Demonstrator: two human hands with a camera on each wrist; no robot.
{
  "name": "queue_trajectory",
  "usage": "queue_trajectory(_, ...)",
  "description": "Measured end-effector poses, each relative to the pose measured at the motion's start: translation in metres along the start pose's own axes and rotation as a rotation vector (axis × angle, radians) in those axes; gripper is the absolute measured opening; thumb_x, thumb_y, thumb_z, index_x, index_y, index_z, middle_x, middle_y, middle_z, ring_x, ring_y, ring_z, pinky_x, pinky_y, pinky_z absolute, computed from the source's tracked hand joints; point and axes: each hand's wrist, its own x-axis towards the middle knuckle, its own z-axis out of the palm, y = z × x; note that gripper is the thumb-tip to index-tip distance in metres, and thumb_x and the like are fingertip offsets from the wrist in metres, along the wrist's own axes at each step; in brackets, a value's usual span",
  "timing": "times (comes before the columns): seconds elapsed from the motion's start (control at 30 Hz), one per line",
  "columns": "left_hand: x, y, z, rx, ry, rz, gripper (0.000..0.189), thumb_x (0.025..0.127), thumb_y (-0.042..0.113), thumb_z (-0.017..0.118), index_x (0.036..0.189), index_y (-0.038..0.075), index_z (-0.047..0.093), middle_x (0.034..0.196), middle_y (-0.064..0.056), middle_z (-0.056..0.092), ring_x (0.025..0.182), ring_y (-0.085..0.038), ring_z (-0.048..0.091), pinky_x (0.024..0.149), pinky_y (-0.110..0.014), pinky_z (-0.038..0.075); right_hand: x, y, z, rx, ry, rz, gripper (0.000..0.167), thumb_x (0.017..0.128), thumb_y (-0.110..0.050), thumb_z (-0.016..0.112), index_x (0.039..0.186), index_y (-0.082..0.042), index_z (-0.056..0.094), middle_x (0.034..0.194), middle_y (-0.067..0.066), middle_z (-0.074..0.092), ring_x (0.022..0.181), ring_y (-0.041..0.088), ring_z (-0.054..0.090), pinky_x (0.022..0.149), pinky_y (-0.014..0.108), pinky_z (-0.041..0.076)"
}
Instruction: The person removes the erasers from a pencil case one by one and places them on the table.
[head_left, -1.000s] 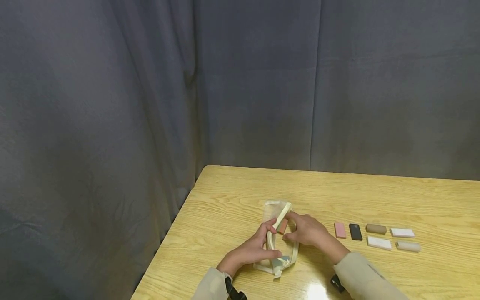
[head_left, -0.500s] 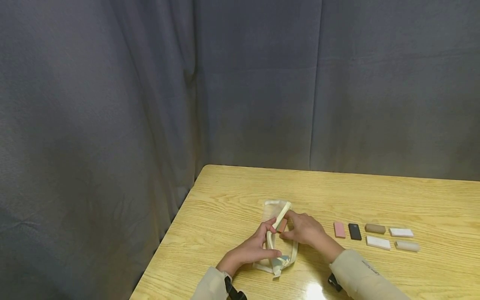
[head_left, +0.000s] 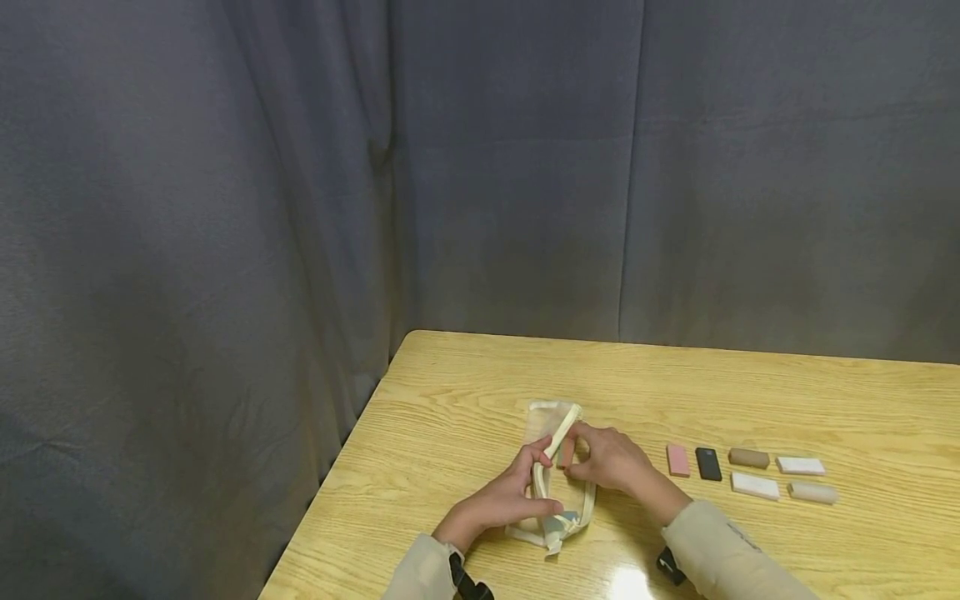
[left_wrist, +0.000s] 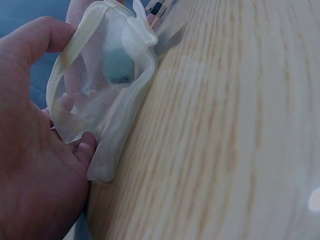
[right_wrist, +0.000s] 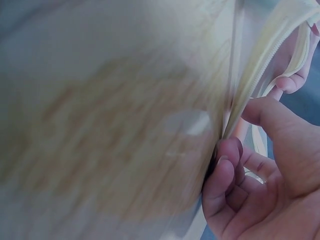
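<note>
A cream-trimmed mesh zip pouch (head_left: 589, 502) lies on the table with its mouth spread wide. My left hand (head_left: 504, 500) holds the zipper edge on the left, fingers along the rim and thumb lower down. At the opposite side, my right hand (head_left: 617, 458) reaches into the mouth and pinches an orange-brown block (head_left: 566, 452) between thumb and fingers. Inside the near end of the pouch sits a blue-grey block (head_left: 557, 523); through the mesh in the left wrist view a blue-green block (left_wrist: 118, 67) shows. In the right wrist view, the zipper edge (right_wrist: 255, 67) runs beside my right fingers.
Right of the pouch lie a pink block (head_left: 678, 460), a black block (head_left: 708, 464), a brown cylinder (head_left: 748, 457), a beige cylinder (head_left: 813, 492) and two white blocks, one nearer (head_left: 754, 486) and one farther (head_left: 800, 466). A grey curtain (head_left: 517, 183) hangs behind the wooden table (head_left: 450, 375).
The orange-brown block has turned more upright between my right thumb and fingers. My right hand has shifted slightly left, while the left hand and pouch stay in place.
</note>
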Motion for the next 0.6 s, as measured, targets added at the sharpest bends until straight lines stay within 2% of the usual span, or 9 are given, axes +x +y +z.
queue_trajectory(0.1, 0.0, 0.0, 0.0, 0.0, 0.001, 0.001, 0.047, 0.094, 0.026, 0.07, 0.121, 0.016, 0.033, 0.169, 0.004, 0.008, 0.153, -0.035, 0.015, 0.117, -0.055, 0.028, -0.002, 0.002, 0.0, -0.006, 0.001, -0.036, 0.035, 0.081, -0.023, 0.085, 0.11, -0.017, 0.065, 0.061, -0.006, 0.047, 0.054, 0.01, 0.039, 0.05, 0.025, 0.03)
queue_trajectory(0.33, 0.001, -0.002, 0.0, -0.001, 0.004, -0.005, 0.047, 0.094, 0.027, 0.07, 0.121, 0.018, 0.033, 0.169, 0.005, 0.008, 0.153, -0.036, 0.014, 0.117, -0.056, 0.028, -0.008, 0.003, -0.002, -0.003, 0.0, -0.135, 0.03, 0.081, -0.021, 0.084, 0.102, -0.017, 0.064, 0.06, -0.009, 0.051, 0.051, 0.006, 0.041, 0.046, 0.021, 0.03)
queue_trajectory(0.6, 0.001, -0.001, 0.0, 0.009, 0.007, -0.003, 0.047, 0.093, 0.027, 0.07, 0.12, 0.016, 0.033, 0.169, 0.005, 0.008, 0.153, -0.035, 0.012, 0.117, -0.057, 0.028, -0.012, 0.001, -0.004, 0.017, -0.01, -0.144, 0.03, 0.081, -0.018, 0.083, 0.104, -0.014, 0.064, 0.06, -0.008, 0.054, 0.05, 0.005, 0.043, 0.045, 0.019, 0.031)
